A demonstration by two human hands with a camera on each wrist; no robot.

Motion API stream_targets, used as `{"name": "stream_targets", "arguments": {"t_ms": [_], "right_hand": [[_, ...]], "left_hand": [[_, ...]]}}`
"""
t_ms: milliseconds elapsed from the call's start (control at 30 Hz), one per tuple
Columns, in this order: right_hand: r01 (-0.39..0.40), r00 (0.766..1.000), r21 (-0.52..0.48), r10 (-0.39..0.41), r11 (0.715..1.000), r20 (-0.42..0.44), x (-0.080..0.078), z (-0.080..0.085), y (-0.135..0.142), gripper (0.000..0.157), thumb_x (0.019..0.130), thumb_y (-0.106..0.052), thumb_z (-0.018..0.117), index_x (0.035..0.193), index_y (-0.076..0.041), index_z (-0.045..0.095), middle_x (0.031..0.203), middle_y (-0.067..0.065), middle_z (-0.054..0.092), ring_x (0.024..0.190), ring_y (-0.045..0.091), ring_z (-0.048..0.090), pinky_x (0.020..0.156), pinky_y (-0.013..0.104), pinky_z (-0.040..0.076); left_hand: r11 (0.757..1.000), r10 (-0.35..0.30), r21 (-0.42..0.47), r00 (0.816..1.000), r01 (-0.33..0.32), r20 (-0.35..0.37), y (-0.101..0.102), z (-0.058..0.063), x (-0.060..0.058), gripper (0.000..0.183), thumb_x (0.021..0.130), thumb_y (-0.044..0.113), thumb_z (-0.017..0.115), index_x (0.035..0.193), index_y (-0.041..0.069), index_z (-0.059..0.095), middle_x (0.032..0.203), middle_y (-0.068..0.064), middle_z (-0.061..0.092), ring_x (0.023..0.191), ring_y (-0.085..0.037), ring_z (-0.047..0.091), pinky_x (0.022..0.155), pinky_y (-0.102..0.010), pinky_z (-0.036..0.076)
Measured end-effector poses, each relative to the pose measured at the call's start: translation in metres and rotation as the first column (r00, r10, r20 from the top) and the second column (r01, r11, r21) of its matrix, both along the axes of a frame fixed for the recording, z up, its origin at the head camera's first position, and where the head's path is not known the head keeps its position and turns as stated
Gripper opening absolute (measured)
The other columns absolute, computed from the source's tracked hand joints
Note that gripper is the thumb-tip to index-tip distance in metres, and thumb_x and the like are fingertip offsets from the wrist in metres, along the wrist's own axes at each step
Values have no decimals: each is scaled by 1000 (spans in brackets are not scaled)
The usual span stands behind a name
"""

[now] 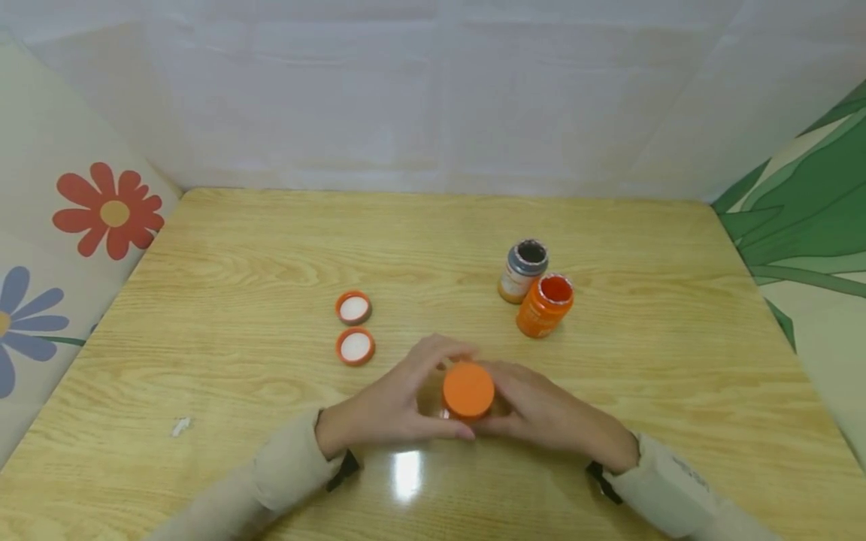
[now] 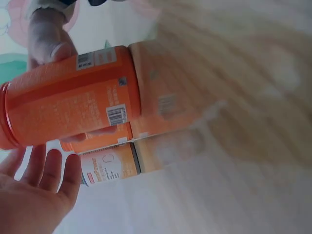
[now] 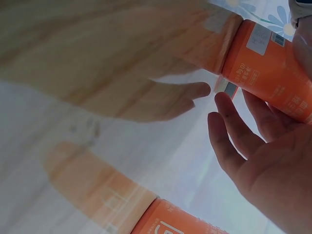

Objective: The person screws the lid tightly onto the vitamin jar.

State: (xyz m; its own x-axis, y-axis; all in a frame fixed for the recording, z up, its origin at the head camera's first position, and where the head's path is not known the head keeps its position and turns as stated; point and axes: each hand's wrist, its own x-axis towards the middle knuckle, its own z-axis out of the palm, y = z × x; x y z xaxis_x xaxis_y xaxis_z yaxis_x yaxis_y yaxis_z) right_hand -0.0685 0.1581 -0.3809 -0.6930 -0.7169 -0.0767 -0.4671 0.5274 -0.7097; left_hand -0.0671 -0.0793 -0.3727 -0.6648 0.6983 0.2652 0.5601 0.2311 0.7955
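In the head view an orange plastic bottle (image 1: 468,391) with its orange lid on is between both hands. Its base meets its reflection on the table in the right wrist view. My right hand (image 1: 551,409) grips the bottle's right side; in the left wrist view its thumb lies on the bottle (image 2: 73,97) with fingers on the far side. My left hand (image 1: 392,402) curves loosely about the top, thumb in front and fingers behind, a gap at the palm. The left wrist view shows the left hand's fingers (image 2: 53,170) spread near the lid end.
Two lidless bottles stand behind to the right: a grey-necked one (image 1: 517,278) and an orange one (image 1: 541,308). Two upturned lids with white liners, a far one (image 1: 354,307) and a near one (image 1: 355,346), lie left. A white scrap (image 1: 181,426) lies on the wooden table (image 1: 257,248).
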Motion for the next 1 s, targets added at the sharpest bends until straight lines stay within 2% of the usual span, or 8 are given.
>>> {"name": "stream_targets", "arguments": {"t_ms": [200,400,533,633,700,833,900,1000], "right_hand": [[-14,1000,-3,14,1000,-25,-1,-1,1,63,89,-34,72,144,-13,49,141,6,58,127,24,58,105,49,47],[-3,1000,-14,3,1000,-13,-1,0,0,60,90,-41,70,142,-19,50,139,-1,60,125,17,58,105,45,49],[10,1000,-30,-10,1000,-12,0,0,-1,57,87,-45,72,137,-24,53,134,-9,61,121,9,58,104,40,49],[4,999,-25,-5,1000,-35,0,0,-1,57,88,-40,73,138,-20,53,135,-5,62,121,13,59,104,42,50],[-2,999,-17,1,1000,-34,0,0,0,59,89,-38,73,139,-17,52,136,-1,61,123,17,59,104,44,49],[-12,1000,-8,12,1000,-21,0,0,0,59,89,-36,72,140,-15,51,137,2,61,124,20,59,105,46,48],[-12,1000,-2,12,1000,-15,-1,0,1,56,90,-36,71,138,-15,53,135,1,62,122,19,59,104,47,49],[-12,1000,4,12,1000,-9,-1,0,2,54,91,-36,70,138,-15,54,133,1,63,120,19,60,103,46,50]], "left_hand": [[996,53,78,989,-42,-138,6,-4,0,72,70,24,90,126,9,48,120,-3,55,110,-13,50,94,-34,47],[995,15,96,991,-2,-133,6,-3,-1,55,81,18,81,128,11,55,122,-2,59,114,-14,52,99,-33,47],[996,-45,73,993,54,-108,4,-3,-1,59,84,12,72,139,9,52,133,-5,57,125,-18,49,108,-36,42],[997,-55,55,993,62,-108,4,-3,0,63,85,15,72,143,8,48,137,-5,55,127,-19,47,109,-37,40],[998,-31,51,994,37,-107,4,-3,1,68,84,20,78,143,7,46,137,-7,54,126,-19,48,109,-37,41],[996,83,38,991,-80,-103,7,-2,4,83,70,27,90,136,4,45,131,-11,55,121,-18,51,102,-37,47],[991,129,36,986,-126,-103,8,-2,4,82,65,27,92,129,5,45,124,-10,56,116,-16,53,98,-36,48],[989,144,45,982,-139,-119,9,-3,4,73,66,27,92,120,7,47,116,-6,57,110,-15,54,96,-35,48]]}}
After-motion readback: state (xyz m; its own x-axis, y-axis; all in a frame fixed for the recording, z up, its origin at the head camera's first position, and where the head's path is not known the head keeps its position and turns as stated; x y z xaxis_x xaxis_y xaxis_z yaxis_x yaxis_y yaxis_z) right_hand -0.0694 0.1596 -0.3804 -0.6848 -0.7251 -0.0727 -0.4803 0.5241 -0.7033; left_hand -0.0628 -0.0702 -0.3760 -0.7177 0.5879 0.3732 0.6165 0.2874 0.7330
